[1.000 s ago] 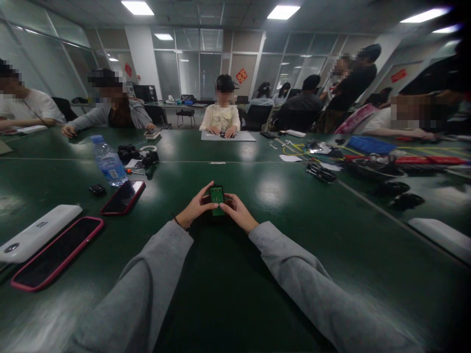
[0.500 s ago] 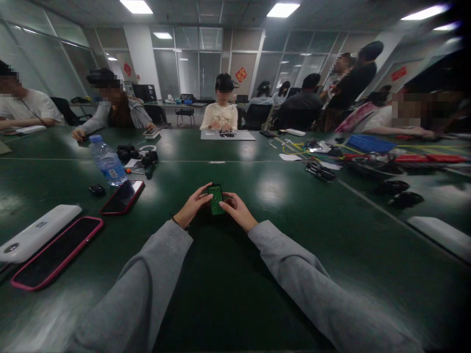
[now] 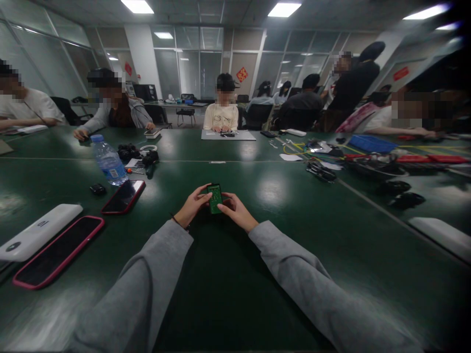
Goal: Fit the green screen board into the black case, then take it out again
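Observation:
A small green circuit board [image 3: 215,200] with a dark rim is held upright over the table, its face with tiny light marks turned to me. My left hand [image 3: 194,204] grips its left edge, thumb on the face and fingers behind. From the right, my right hand [image 3: 236,210] holds the lower right side, with the thumb resting on the face. Both hands are closed on the board, and the fingers behind it are partly hidden. A dark band circles my left wrist.
Left on the green table [image 3: 279,235] lie a red-edged phone [image 3: 124,197], a pink-cased phone [image 3: 59,252] and a white device [image 3: 40,233]. Behind them stands a water bottle [image 3: 109,161]. Cables and a blue tray [image 3: 371,143] lie at right. A person [image 3: 221,115] sits opposite.
My right thumb has slid slightly left and down on the board's face. Both hands keep their hold. The person opposite has lowered or shifted their hands a little.

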`<state>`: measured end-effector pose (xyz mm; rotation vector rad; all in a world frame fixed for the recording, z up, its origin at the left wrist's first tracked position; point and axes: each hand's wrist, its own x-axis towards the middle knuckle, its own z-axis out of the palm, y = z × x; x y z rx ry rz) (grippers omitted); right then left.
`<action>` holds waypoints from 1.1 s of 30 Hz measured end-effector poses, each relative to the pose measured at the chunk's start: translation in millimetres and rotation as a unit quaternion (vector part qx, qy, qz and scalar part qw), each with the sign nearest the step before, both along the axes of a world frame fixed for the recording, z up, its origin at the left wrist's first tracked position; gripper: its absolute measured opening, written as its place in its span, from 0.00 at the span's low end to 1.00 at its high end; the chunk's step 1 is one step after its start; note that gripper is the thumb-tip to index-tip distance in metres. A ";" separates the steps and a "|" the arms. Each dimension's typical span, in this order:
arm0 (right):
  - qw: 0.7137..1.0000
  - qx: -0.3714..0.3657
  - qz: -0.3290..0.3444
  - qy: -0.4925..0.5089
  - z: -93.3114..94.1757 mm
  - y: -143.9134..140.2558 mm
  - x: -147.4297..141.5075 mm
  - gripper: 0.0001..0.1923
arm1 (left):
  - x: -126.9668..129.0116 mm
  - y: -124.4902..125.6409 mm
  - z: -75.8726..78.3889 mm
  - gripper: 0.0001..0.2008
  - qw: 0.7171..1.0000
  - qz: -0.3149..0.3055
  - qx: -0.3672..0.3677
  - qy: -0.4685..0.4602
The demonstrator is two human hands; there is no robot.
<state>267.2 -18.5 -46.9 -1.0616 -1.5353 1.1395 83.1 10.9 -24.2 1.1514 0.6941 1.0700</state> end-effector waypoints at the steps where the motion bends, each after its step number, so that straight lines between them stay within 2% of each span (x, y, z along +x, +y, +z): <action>1: 1.000 0.001 0.002 0.000 -1.0 0.4 0.2 0.32 | 0.1 0.3 -0.5 0.27 1.000 0.003 0.000 -0.003; 7: 1.000 -0.011 0.018 0.022 1.2 -1.1 0.5 0.33 | 0.8 -1.0 -0.3 0.27 1.000 0.018 -0.006 -0.012; 11: 0.997 -0.048 0.037 0.044 7.9 -4.9 -2.2 0.33 | 2.6 -1.7 -1.4 0.27 0.998 0.044 -0.021 -0.026; 15: 0.995 -0.068 0.032 0.069 13.3 -11.3 -10.8 0.40 | 7.7 -0.7 -5.6 0.27 0.994 0.085 -0.039 -0.053; 19: 0.997 -0.040 0.016 0.068 13.1 -16.8 -19.4 0.46 | 14.4 -2.2 -6.8 0.26 0.989 0.121 -0.053 -0.067; 25: 0.999 0.029 0.005 0.036 6.7 -17.1 -20.4 0.41 | 20.1 -8.5 -4.0 0.25 0.991 0.105 -0.047 -0.067; 33: 0.999 0.046 -0.003 0.012 6.6 -16.9 -20.7 0.35 | 19.6 -11.1 -3.5 0.22 0.988 0.134 -0.049 -0.058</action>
